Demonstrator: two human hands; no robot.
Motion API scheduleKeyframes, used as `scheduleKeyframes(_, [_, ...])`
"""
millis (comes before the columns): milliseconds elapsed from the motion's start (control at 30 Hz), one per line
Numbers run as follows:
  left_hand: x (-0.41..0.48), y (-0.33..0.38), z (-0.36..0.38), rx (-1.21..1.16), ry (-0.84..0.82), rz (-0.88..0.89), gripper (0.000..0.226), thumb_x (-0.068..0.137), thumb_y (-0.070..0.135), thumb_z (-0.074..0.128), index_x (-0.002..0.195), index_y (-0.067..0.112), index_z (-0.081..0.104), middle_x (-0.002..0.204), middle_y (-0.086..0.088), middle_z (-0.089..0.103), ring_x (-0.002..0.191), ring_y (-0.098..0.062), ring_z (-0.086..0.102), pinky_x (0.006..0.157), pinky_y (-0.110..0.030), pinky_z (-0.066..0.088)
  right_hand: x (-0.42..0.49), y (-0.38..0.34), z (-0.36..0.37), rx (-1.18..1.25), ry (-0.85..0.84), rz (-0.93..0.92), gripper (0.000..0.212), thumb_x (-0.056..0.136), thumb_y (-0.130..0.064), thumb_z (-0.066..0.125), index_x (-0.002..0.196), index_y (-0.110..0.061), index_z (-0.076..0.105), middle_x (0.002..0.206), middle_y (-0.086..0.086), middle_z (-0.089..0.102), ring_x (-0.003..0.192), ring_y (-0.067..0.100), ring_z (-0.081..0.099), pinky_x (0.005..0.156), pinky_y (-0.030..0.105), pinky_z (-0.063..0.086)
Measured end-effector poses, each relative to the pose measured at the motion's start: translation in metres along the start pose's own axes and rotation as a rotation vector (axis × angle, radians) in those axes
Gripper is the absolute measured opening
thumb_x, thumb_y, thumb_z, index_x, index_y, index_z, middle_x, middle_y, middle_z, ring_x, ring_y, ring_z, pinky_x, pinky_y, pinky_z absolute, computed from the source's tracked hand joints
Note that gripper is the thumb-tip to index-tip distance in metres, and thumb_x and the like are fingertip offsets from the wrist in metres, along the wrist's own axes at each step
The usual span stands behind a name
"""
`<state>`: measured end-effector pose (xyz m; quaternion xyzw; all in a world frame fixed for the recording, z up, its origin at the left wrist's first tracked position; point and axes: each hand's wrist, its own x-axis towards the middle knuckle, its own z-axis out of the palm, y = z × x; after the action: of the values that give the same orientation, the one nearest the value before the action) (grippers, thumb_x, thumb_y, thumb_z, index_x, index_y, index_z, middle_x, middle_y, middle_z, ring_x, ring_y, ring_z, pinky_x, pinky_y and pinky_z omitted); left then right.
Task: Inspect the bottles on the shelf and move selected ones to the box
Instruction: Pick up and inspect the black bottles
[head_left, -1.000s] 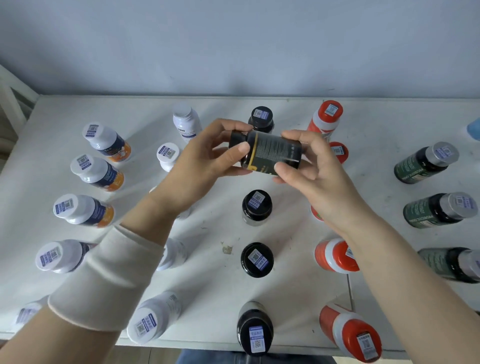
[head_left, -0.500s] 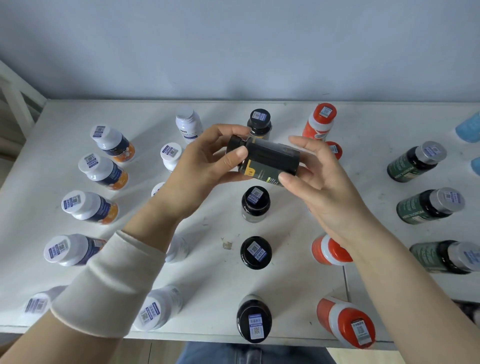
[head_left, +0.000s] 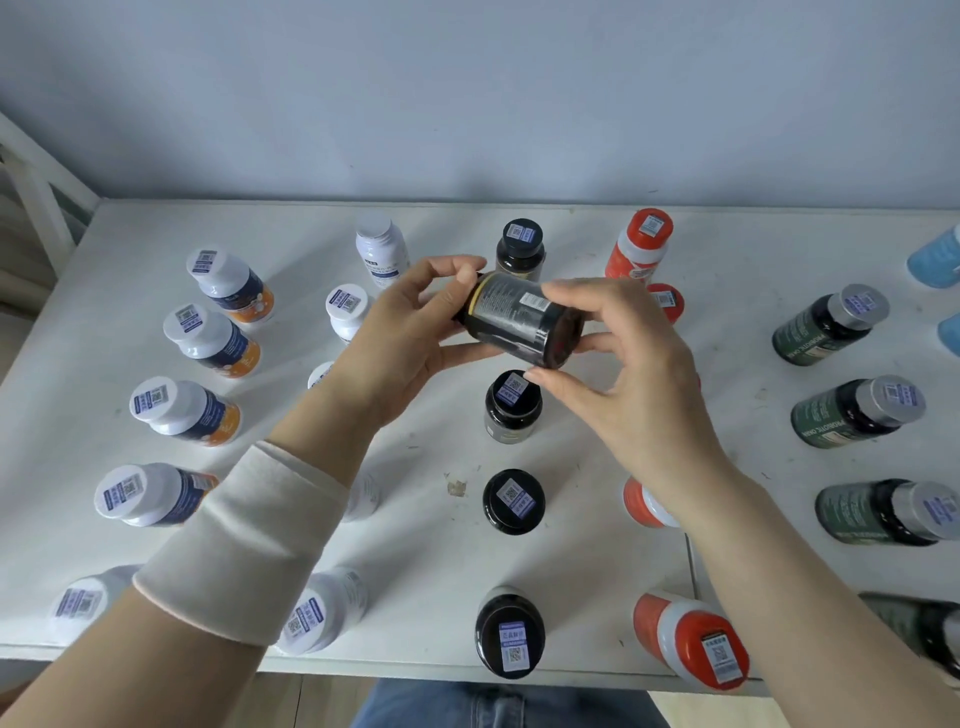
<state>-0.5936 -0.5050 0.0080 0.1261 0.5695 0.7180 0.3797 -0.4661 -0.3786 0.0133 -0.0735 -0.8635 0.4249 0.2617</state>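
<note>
both hands are up over the middle of the white shelf (head_left: 431, 551), and between them is the black supplement bottle (head_left: 522, 321), lying on its side in the air, its base tipped toward the camera at about four o'clock and its cap end pointing off to ten o'clock. the left hand (head_left: 402, 332) cups that cap end, fingers curled over the top and thumb pressed under the side. the right hand (head_left: 631, 374) pinches the base end, index finger across the top edge, thumb hooked below. the printed label faces up, so this reads as the inspection step, not the carry.

below it, at six o'clock, a column of black-capped bottles (head_left: 513, 405) stands upright with sticker codes on the lids. white and orange bottles (head_left: 208, 343) line up at nine o'clock, red-capped ones (head_left: 641, 244) at one o'clock, dark green ones (head_left: 852, 410) over at three. no box in view anywhere.

handling call: the bottle looks like rigid glossy plastic or glass, i cannot tell which, so stiff walls that won't give under a squeeze, but a slick surface that could spin in the fingers. weight is a guess, likely light to moderate. best grip is around the label band mid-body with one hand, fingers wrapped, rather than by the cap alone, for the trip off the shelf.
</note>
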Motion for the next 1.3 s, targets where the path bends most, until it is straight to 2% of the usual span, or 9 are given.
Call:
scheduleKeyframes(133, [0.0,0.001,-0.003,-0.022,-0.018,0.1,0.013,0.089,0.016,0.055,0.101,0.018,0.056,0.096,0.002,0.066,0.088,-0.014,0.063,0.073,-0.032,0.056,-0.003,-0.006,0.0,0.38,-0.031,0.364,0.054,0.068,-0.027,0.073,0.114,-0.032,0.046,0.115,-0.003,0.056,0.099,0.009,0.063,0.079,0.017,0.051])
scheduleKeyframes(233, [0.001,-0.001,-0.003,-0.082,-0.046,0.103,0.019,0.087,0.017,0.051,0.106,0.018,0.056,0.106,0.003,0.066,0.098,-0.014,0.062,0.077,-0.032,0.055,-0.002,-0.009,-0.001,0.482,-0.025,0.557,0.041,0.067,-0.03,0.073,0.102,-0.022,0.053,0.101,-0.002,0.064,0.077,0.018,0.069,0.074,0.03,0.055])
scheduleKeyframes(300, [0.003,-0.002,-0.001,-0.13,-0.059,0.031,0.018,0.096,0.018,0.045,0.109,0.015,0.056,0.108,-0.003,0.064,0.096,-0.017,0.062,0.075,-0.03,0.055,0.002,-0.018,0.002,0.323,0.071,0.535,0.039,0.065,-0.033,0.08,0.09,-0.017,0.055,0.08,-0.003,0.064,0.066,0.02,0.066,0.069,0.035,0.056])
scheduleKeyframes(367, [0.004,-0.001,0.003,-0.16,-0.078,-0.052,0.027,0.099,0.025,0.035,0.111,0.015,0.057,0.105,-0.007,0.063,0.09,-0.016,0.065,0.072,-0.028,0.056,0.008,-0.025,0.006,0.063,0.169,0.438,0.044,0.062,-0.041,0.081,0.083,-0.013,0.055,0.071,-0.002,0.062,0.062,0.016,0.06,0.063,0.024,0.049])
scheduleKeyframes(600, [0.017,0.012,0.005,0.006,-0.069,-0.065,0.017,0.096,0.025,0.043,0.105,0.02,0.056,0.095,-0.001,0.063,0.08,-0.015,0.061,0.069,-0.028,0.056,-0.004,-0.01,0.014,-0.242,0.138,0.179,0.057,0.06,-0.025,0.085,0.103,-0.002,0.056,0.096,0.015,0.06,0.068,0.023,0.059,0.064,0.022,0.046])
scheduleKeyframes(800, [0.031,0.027,0.002,0.269,-0.156,0.131,0.029,0.078,0.016,0.062,0.105,0.023,0.059,0.094,0.011,0.066,0.088,-0.005,0.064,0.077,-0.026,0.054,0.004,0.004,-0.003,-0.182,-0.009,0.26,0.05,0.071,-0.016,0.078,0.113,-0.003,0.054,0.112,0.013,0.061,0.089,0.013,0.057,0.076,0.005,0.043])
scheduleKeyframes(967, [0.05,0.02,0.005,0.799,-0.224,0.311,0.038,0.076,0.006,0.072,0.105,0.027,0.057,0.107,0.014,0.054,0.108,-0.006,0.054,0.086,-0.018,0.049,0.033,0.02,-0.025,-0.526,-0.248,0.298,0.048,0.083,-0.027,0.066,0.125,-0.011,0.048,0.129,0.009,0.05,0.116,0.025,0.05,0.094,0.03,0.038])
scheduleKeyframes(1133, [0.067,-0.006,0.002,1.104,-0.261,0.371,0.042,0.072,0.003,0.076,0.11,0.011,0.062,0.106,0.002,0.047,0.102,-0.014,0.051,0.095,-0.038,0.047,0.056,0.03,-0.021,-0.671,-0.41,0.297,0.047,0.086,-0.025,0.062,0.127,-0.01,0.045,0.128,0.013,0.046,0.117,0.031,0.046,0.093,0.04,0.04])
scheduleKeyframes(1300, [0.074,-0.022,0.003,1.199,-0.272,0.357,0.041,0.072,0.003,0.074,0.111,0.008,0.061,0.106,0.002,0.043,0.096,-0.011,0.046,0.087,-0.018,0.042,0.066,0.037,-0.017,-0.733,-0.469,0.28,0.045,0.086,-0.026,0.063,0.124,-0.008,0.046,0.124,0.015,0.047,0.114,0.033,0.046,0.09,0.044,0.045])
